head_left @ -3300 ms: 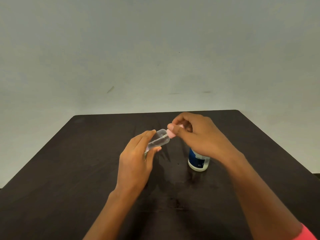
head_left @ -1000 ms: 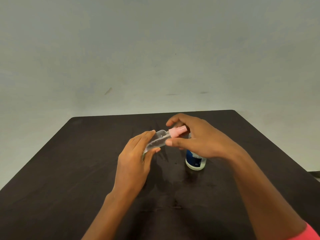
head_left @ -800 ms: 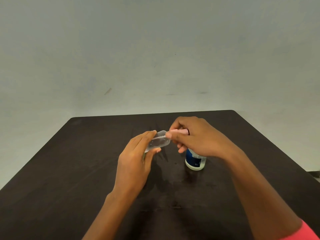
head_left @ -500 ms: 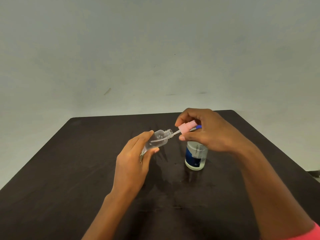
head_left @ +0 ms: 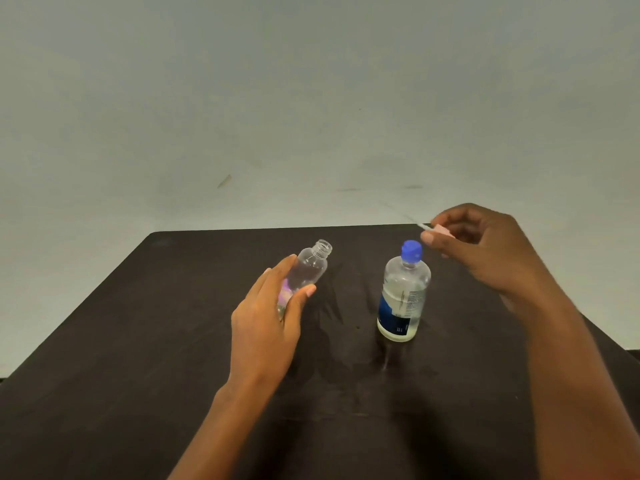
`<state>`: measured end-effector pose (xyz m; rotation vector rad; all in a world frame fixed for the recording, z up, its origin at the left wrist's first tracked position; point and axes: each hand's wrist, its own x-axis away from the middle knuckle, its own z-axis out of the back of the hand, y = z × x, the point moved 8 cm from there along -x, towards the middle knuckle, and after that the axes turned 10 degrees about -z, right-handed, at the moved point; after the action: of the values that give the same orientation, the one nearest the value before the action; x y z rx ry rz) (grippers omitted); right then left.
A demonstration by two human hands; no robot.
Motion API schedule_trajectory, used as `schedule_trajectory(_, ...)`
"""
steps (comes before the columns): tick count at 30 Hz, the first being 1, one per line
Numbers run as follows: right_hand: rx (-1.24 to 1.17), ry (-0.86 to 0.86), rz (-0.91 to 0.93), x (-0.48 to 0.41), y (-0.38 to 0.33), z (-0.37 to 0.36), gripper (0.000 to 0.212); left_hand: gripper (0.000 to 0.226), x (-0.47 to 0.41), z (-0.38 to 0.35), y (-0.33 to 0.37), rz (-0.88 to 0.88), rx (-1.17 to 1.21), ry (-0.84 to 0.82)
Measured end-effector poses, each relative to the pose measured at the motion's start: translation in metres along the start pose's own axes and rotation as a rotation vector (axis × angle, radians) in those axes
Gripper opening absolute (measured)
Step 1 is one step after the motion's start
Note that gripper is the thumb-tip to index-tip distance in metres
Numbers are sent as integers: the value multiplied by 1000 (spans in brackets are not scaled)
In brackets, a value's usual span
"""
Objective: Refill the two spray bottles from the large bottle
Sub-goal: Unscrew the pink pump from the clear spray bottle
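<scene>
My left hand point(head_left: 268, 320) grips a small clear spray bottle point(head_left: 308, 268), tilted with its open threaded neck pointing up and to the right, above the dark table point(head_left: 138, 341). My right hand point(head_left: 485, 251) holds the pink spray cap point(head_left: 441, 231) up at the right, its thin dip tube sticking out to the upper left. The large bottle point(head_left: 403, 292) with a blue cap and dark blue label stands upright between the hands, partly filled with clear liquid. I see only one spray bottle.
A plain pale wall rises behind the table's far edge. The table's right edge runs just past my right forearm. A pink sleeve shows at the bottom right corner.
My right hand has pulled the pink spray cap with its tube out of the small bottle and moved it up and to the right. The left hand still holds the bottle.
</scene>
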<state>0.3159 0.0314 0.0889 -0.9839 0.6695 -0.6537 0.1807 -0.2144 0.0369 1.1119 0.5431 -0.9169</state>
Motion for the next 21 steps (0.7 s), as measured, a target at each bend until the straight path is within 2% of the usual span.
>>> schedule_trajectory(3, 48, 258, -174, -8, 50, 15, 20, 40, 1, -4, -2, 18, 37, -8)
schedule_trajectory(6, 166, 394, -297, -3, 93, 23, 24, 40, 3, -9, 0, 24, 80, -20)
schedule_trajectory(11, 296, 417, -465, 2, 152, 14, 25, 41, 4, -19, 1, 25, 74, -60)
schedule_trajectory(21, 504, 360, -461, -5, 181, 0, 27, 37, 6, -32, 6, 40, 134, -100)
